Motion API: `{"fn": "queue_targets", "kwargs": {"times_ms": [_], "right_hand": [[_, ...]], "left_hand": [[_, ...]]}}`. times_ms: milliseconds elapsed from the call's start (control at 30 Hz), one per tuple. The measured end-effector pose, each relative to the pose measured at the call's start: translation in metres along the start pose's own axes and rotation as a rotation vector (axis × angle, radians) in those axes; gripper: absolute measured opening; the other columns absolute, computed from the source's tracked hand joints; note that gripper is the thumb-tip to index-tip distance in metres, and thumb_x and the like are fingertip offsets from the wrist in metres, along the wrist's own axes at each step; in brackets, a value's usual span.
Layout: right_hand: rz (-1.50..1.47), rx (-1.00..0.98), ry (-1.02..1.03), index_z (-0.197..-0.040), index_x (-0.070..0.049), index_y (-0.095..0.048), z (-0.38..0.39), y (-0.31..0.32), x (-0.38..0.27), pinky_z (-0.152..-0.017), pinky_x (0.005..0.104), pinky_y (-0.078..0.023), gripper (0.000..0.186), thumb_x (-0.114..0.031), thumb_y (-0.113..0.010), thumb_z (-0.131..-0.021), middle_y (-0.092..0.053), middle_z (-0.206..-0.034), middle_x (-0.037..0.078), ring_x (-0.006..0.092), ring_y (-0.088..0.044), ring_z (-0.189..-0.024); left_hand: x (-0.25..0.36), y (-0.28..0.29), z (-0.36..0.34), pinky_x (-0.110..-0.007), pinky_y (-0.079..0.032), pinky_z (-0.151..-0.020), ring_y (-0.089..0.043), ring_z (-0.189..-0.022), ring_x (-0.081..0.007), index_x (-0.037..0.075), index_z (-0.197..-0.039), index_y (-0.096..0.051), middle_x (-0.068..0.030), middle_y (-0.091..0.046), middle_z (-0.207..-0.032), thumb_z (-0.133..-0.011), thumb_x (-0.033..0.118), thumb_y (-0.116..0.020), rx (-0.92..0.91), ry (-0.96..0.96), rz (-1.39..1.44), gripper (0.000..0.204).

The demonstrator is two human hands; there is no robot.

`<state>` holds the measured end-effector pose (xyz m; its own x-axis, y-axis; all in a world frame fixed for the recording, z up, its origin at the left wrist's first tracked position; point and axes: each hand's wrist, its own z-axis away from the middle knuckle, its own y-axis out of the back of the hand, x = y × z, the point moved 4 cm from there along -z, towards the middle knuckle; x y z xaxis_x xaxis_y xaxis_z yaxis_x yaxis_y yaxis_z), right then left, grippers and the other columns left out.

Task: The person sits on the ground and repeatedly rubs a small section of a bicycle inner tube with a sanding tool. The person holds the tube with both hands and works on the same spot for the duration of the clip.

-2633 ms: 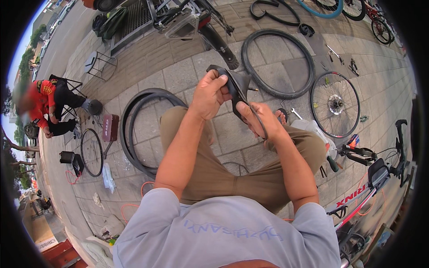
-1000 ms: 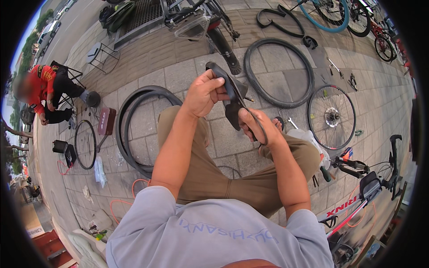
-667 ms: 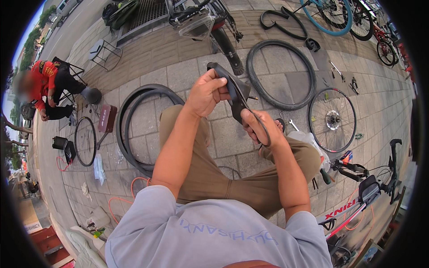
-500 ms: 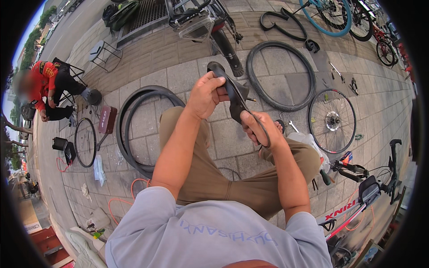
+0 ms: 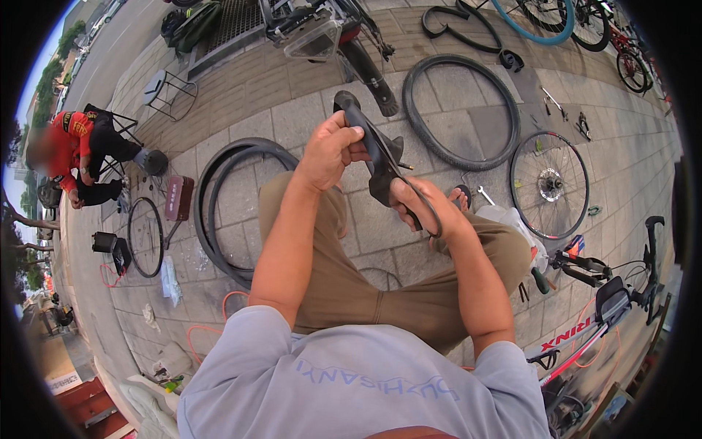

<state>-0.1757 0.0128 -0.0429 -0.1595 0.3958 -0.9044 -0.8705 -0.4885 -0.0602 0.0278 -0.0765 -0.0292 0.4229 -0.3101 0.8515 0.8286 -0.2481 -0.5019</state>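
Note:
A black rubber inner tube (image 5: 382,183) stretches between my two hands at the centre, with a thin valve stem on its right side. My left hand (image 5: 330,150) pinches its upper stretch between thumb and fingers. Lower and to the right, my right hand (image 5: 424,205) grips the tube, thumb on top, with a loop hanging past the fingers. My legs are bent beneath. A tyre (image 5: 504,110) lies beyond my hands; a pair of tyres (image 5: 214,205) lies to the left. A spanner (image 5: 485,194) rests beside my right foot.
A seated person (image 5: 73,150) in red is at the left near a toolbox (image 5: 180,197). A spoked wheel (image 5: 528,205) lies right. A bike (image 5: 605,304) stands at the lower right, another (image 5: 307,29) ahead. Orange hose (image 5: 191,344) crosses the paving beside me.
My left hand and the upper end of the tube have risen a little in the picture. Both hands keep their grip. The surroundings have shifted slightly with the camera.

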Motion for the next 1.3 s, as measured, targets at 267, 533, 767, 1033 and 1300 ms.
{"fn": "queue_targets", "kwargs": {"times_ms": [267, 533, 767, 1033, 1300], "right_hand": [[-0.041, -0.032, 0.005, -0.087, -0.005, -0.055, -0.002, -0.011, -0.012, -0.054, 0.0294, -0.043, 0.071, -0.074, -0.052, -0.101, -0.05, -0.074, 0.001, 0.011, -0.051, -0.06], [-0.143, -0.078, 0.038, -0.084, -0.009, -0.055, -0.003, -0.013, -0.015, -0.049, 0.0276, -0.04, 0.069, -0.076, -0.055, -0.099, -0.047, -0.072, -0.003, 0.0083, -0.048, -0.056], [-0.09, -0.04, 0.036, -0.082, -0.011, -0.055, -0.002, -0.009, -0.013, -0.048, 0.0272, -0.04, 0.069, -0.077, -0.056, -0.098, -0.047, -0.07, -0.004, 0.0074, -0.047, -0.055], [-0.001, 0.001, 0.029, -0.078, -0.011, -0.057, -0.001, -0.005, -0.014, -0.048, 0.0277, -0.041, 0.072, -0.082, -0.058, -0.094, -0.05, -0.066, -0.004, 0.0072, -0.049, -0.055], [0.015, 0.006, 0.017, -0.085, -0.008, -0.055, -0.001, -0.007, -0.01, -0.048, 0.028, -0.039, 0.074, -0.081, -0.057, -0.095, -0.048, -0.068, -0.002, 0.0088, -0.049, -0.053]], "left_hand": [[0.008, 0.003, 0.009, -0.043, -0.064, -0.091, -0.076, -0.096, -0.0249, 0.001, -0.117, -0.059, -0.0121, -0.073, -0.109, -0.102, 0.009, -0.058, 0.008, -0.03, -0.036, 0.017], [0.01, 0.003, 0.014, -0.044, -0.062, -0.095, -0.075, -0.101, -0.024, 0.003, -0.118, -0.059, -0.0125, -0.072, -0.112, -0.102, 0.01, -0.061, 0.011, -0.113, -0.037, 0.018], [0.008, 0.003, 0.013, -0.043, -0.062, -0.095, -0.074, -0.1, -0.0223, 0.004, -0.116, -0.058, -0.0118, -0.072, -0.111, -0.102, 0.009, -0.06, -0.004, -0.142, -0.04, 0.015], [0.01, -0.001, 0.012, -0.044, -0.063, -0.095, -0.075, -0.104, -0.024, 0.002, -0.121, -0.058, -0.0135, -0.072, -0.112, -0.1, 0.005, -0.057, -0.026, -0.152, -0.019, 0.021], [0.01, 0.002, 0.012, -0.043, -0.063, -0.096, -0.074, -0.104, -0.0236, 0.0, -0.126, -0.06, -0.0127, -0.072, -0.114, -0.1, 0.004, -0.058, -0.075, -0.145, 0.008, 0.027]]}}
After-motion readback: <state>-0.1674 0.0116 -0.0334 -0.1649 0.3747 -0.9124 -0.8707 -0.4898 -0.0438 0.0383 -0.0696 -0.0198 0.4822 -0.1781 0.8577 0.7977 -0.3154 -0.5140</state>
